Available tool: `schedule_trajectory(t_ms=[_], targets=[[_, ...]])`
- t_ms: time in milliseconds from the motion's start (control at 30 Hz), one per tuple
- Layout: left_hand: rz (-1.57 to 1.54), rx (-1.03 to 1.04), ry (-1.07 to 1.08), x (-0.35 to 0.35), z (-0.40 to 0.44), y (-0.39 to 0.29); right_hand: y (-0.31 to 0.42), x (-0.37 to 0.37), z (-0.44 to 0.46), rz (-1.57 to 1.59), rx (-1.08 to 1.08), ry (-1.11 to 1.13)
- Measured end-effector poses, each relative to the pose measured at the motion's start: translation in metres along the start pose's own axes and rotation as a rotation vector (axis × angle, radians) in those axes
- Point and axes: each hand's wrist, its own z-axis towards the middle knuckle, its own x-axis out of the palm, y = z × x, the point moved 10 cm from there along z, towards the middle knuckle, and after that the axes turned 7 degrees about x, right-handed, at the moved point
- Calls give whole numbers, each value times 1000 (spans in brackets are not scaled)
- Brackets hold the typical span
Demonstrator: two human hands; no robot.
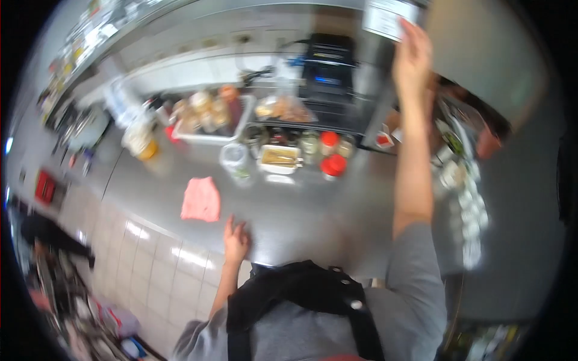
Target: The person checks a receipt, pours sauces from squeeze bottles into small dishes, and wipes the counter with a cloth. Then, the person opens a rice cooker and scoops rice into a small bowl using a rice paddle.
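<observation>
My right hand (413, 53) is raised at the top right, its fingers closed on the lower edge of a white paper (385, 19) with print on it. Near the front edge of the steel counter (289, 207) is my left hand (236, 239), fingers apart and holding nothing. A pink cloth (201, 200) lies on the counter just beyond and to the left of that hand. Whether the paper is fixed to the steel surface behind it cannot be made out.
A white tray of bottles (211, 138), a clear cup (233, 157), a yellow-filled container (280, 159) and red-lidded jars (333, 165) stand along the back. Behind them is a black machine (328, 78). Egg-like white items (471, 210) line the right side. A person's dark-clothed leg (57, 234) shows far left.
</observation>
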Motion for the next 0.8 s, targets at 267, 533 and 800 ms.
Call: schedule_trajectory(t_ms=[267,533,800], targets=[[38,-19,-109,-18,-7,2,47,34,-201,2,161,430],[27,-17,-50,-41,-25,28,118,0,-490,212,862,1207],[21,-19,-130,-98,-14,68,154,28,-474,187,789,1192]])
